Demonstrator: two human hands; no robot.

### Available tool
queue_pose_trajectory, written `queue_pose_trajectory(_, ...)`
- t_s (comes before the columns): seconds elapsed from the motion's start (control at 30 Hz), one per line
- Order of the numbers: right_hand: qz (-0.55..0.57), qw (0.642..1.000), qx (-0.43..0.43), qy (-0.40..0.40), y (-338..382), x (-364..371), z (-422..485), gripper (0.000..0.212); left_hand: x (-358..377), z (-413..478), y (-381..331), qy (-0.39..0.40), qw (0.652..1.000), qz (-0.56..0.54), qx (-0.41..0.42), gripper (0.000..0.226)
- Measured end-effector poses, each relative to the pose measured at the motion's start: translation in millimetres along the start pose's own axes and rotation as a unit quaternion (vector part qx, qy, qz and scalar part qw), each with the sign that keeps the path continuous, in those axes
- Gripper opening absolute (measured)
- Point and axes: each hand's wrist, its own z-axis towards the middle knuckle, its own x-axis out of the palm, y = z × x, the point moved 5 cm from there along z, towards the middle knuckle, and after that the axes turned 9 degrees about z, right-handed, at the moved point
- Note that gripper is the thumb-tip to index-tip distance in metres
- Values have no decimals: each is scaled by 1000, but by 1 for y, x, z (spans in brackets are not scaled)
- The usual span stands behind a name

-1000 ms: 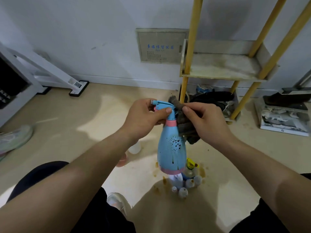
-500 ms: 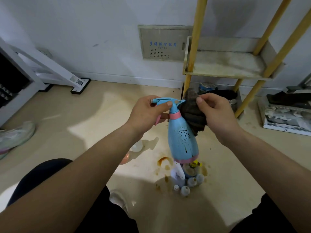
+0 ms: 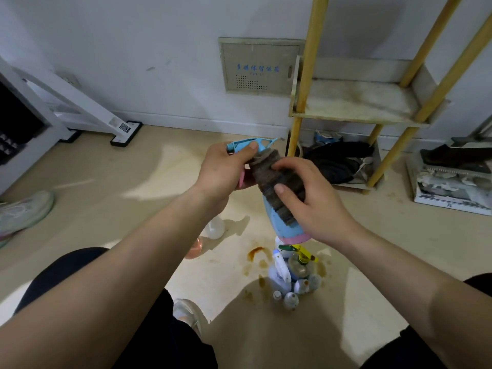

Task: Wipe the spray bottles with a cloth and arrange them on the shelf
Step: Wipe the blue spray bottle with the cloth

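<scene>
Head view: left hand (image 3: 221, 171) grips spray bottle (image 3: 287, 228) top, right hand (image 3: 318, 209) fingers (image 3: 290, 164) clasp cloth (image 3: 271, 179) round its body.

Your left hand (image 3: 223, 171) grips the head of the bottle (image 3: 287, 230). Just below your left fingers (image 3: 250, 149), your right hand (image 3: 316, 198) wraps the cloth (image 3: 277, 182) round its body. Under your right fingers (image 3: 290, 163), more bottles (image 3: 292, 278) stand on the floor (image 3: 159, 182). The shelf (image 3: 356, 102) stands beyond them, with the panel (image 3: 259, 66) to its left.
</scene>
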Motion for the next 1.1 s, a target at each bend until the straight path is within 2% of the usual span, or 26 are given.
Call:
queue_pose_trajectory(0.13,21,998,47,29,-13,-1,2,32,-1,0,-1,-1,1000,-29,-3,27)
queue_pose_trajectory(0.27,136,974,179,2,-41,-9,6,34,-8,0,-4,-28,999,-39,8,17)
queue_pose_trajectory(0.33,149,974,168,20,-39,-6,5,34,-9,0,-3,-35,998,-42,12,14)
queue_pose_trajectory(0.4,78,992,90,52,-24,-1,4,36,-11,2,-1,-47,998,-39,14,17)
queue_pose_trajectory(0.47,-71,994,26,83,-9,8,1,51,-10,4,3,-52,998,-37,11,25)
queue_pose_trajectory(0.57,-259,962,-40,70,9,19,-7,68,-5,3,9,-58,997,-44,-2,30)
queue_pose_trajectory(0.63,-292,952,-49,78,10,24,-9,73,-4,4,11,-65,997,-37,-9,30)
queue_pose_trajectory(0.7,-243,967,-17,80,3,20,-6,74,-5,5,9,-66,997,-33,-5,29)
queue_pose_trajectory(0.8,-60,995,39,69,-11,11,-1,60,-10,6,3,-73,997,-41,6,23)
queue_pose_trajectory(0.87,52,994,61,70,-23,9,-2,47,-16,7,1,-91,995,-37,4,21)
queue_pose_trajectory(0.93,103,989,91,62,-33,7,-6,40,-21,9,2,-108,993,-38,0,24)
queue_pose_trajectory(1.0,41,995,70,60,-31,7,-10,47,-24,11,2,-118,992,-33,-2,23)
queue_pose_trajectory(1.1,-182,981,-14,70,-10,20,-15,60,-16,9,5,-101,994,-28,-9,20)
